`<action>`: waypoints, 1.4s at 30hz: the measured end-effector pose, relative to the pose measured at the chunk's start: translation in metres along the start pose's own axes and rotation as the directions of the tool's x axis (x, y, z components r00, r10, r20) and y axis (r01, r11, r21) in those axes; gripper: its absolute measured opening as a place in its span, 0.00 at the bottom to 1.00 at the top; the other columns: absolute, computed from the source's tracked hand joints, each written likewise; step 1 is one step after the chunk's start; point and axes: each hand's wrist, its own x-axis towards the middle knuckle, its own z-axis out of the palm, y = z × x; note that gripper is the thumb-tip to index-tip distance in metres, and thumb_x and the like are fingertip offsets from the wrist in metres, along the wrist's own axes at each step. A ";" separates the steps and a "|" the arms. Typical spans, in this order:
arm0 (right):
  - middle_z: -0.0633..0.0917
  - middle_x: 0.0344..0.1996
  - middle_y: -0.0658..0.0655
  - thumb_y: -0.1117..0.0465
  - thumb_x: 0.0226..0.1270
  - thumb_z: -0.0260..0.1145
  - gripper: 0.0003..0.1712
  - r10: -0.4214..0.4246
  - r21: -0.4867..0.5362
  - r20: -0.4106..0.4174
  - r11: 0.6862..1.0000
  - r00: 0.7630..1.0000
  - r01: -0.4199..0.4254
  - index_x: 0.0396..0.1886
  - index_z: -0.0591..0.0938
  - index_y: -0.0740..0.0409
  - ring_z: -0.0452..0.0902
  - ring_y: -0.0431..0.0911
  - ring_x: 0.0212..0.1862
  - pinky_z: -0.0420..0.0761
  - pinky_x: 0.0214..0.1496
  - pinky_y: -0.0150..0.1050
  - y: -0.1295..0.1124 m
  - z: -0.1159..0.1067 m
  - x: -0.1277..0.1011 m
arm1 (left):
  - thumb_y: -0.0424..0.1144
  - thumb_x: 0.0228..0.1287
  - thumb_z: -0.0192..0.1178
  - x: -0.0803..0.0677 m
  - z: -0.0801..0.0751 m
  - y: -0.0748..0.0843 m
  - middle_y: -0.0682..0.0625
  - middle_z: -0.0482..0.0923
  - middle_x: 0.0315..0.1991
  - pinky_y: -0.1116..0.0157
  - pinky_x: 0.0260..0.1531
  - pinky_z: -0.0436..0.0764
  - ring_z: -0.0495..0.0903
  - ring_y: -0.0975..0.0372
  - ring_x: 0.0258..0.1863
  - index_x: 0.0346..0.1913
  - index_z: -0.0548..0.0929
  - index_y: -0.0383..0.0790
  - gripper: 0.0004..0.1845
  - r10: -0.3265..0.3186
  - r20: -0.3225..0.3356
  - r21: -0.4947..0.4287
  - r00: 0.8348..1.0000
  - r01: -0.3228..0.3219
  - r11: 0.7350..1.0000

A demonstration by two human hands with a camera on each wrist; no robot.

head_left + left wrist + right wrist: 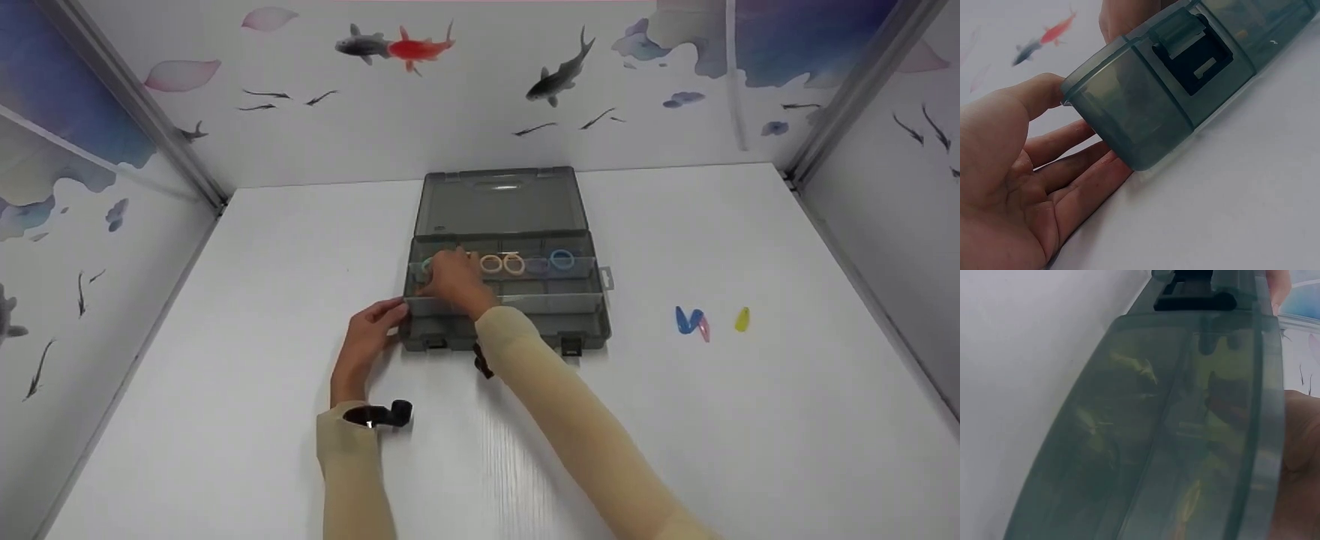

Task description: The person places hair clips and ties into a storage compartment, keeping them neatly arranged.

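My left hand [367,337] braces the near-left corner of the grey compartment box [525,330]: thumb on the rim, fingers straight along the wall. The box sits mid-table, lid open flat behind it. My right hand [450,281] reaches into the left end of the back row beside the hair ties [514,263]; can't tell its grip. Hair clips [694,321] lie well apart, to the right.

No readable text, label, brand, number or sign shows in any view: the grey organizer box [504,255] bears none, and the walls carry only painted fish and petals.
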 end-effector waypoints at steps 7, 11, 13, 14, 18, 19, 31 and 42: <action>0.89 0.45 0.54 0.45 0.59 0.76 0.17 0.011 -0.011 0.012 1.000 1.000 -0.011 0.33 0.90 0.55 0.72 0.58 0.67 0.67 0.68 0.53 0.000 0.000 0.001 | 0.49 0.72 0.60 0.001 0.000 -0.001 0.43 0.77 0.66 0.53 0.65 0.75 0.75 0.53 0.65 0.66 0.78 0.42 0.24 -0.005 0.008 0.002 1.000 0.005 1.000; 0.87 0.48 0.56 0.49 0.61 0.74 0.15 -0.007 0.010 0.012 1.000 1.000 0.007 0.34 0.89 0.57 0.72 0.57 0.66 0.66 0.68 0.54 0.001 -0.001 -0.001 | 0.49 0.71 0.61 0.001 -0.001 -0.001 0.44 0.77 0.65 0.55 0.64 0.76 0.76 0.53 0.64 0.65 0.78 0.43 0.24 -0.004 0.003 0.007 1.000 0.004 1.000; 0.86 0.49 0.56 0.51 0.63 0.73 0.13 -0.035 0.042 0.012 0.999 0.999 0.034 0.36 0.90 0.57 0.71 0.57 0.65 0.65 0.69 0.56 0.003 -0.005 -0.003 | 0.48 0.71 0.61 0.001 -0.001 -0.001 0.44 0.78 0.64 0.56 0.63 0.77 0.77 0.54 0.64 0.65 0.79 0.43 0.24 0.002 -0.001 0.002 1.000 -0.002 1.000; 0.85 0.51 0.56 0.52 0.64 0.72 0.13 -0.051 0.062 0.013 0.997 0.999 0.050 0.39 0.90 0.56 0.70 0.57 0.65 0.64 0.70 0.57 0.004 -0.007 -0.004 | 0.49 0.71 0.61 0.002 -0.001 -0.001 0.44 0.78 0.64 0.56 0.62 0.77 0.77 0.54 0.63 0.65 0.79 0.43 0.24 0.004 -0.001 0.002 1.000 -0.004 1.000; 0.80 0.63 0.56 0.52 0.66 0.70 0.15 -0.113 0.135 0.013 0.985 0.994 0.110 0.48 0.90 0.53 0.65 0.57 0.70 0.58 0.74 0.63 0.009 -0.024 -0.015 | 0.49 0.71 0.60 0.002 -0.001 -0.001 0.44 0.77 0.64 0.56 0.62 0.78 0.76 0.54 0.64 0.65 0.79 0.43 0.24 0.005 0.012 0.001 1.000 -0.005 1.000; 0.78 0.66 0.56 0.51 0.66 0.70 0.16 -0.127 0.144 0.011 0.982 0.992 0.124 0.50 0.89 0.53 0.63 0.58 0.73 0.56 0.75 0.65 0.010 -0.028 -0.018 | 0.49 0.71 0.60 0.002 -0.001 -0.001 0.44 0.77 0.65 0.56 0.62 0.77 0.76 0.54 0.64 0.65 0.79 0.43 0.24 -0.001 0.012 0.006 1.000 0.001 1.000; 0.70 0.73 0.56 0.54 0.71 0.67 0.18 -0.320 0.106 -0.113 0.938 0.941 0.331 0.58 0.85 0.52 0.62 0.55 0.75 0.59 0.77 0.62 0.014 -0.068 -0.075 | 0.48 0.73 0.59 0.002 -0.001 0.000 0.43 0.74 0.68 0.54 0.66 0.75 0.74 0.53 0.66 0.67 0.76 0.41 0.25 -0.037 0.019 -0.015 0.999 0.037 0.999; 0.76 0.65 0.61 0.59 0.69 0.69 0.19 -0.479 0.015 -0.364 0.854 0.799 0.520 0.58 0.82 0.57 0.78 0.55 0.62 0.80 0.59 0.52 0.052 -0.071 -0.122 | 0.50 0.73 0.59 0.001 -0.002 0.000 0.43 0.75 0.68 0.53 0.68 0.72 0.74 0.53 0.67 0.68 0.76 0.43 0.25 -0.033 0.021 0.021 0.999 0.032 0.999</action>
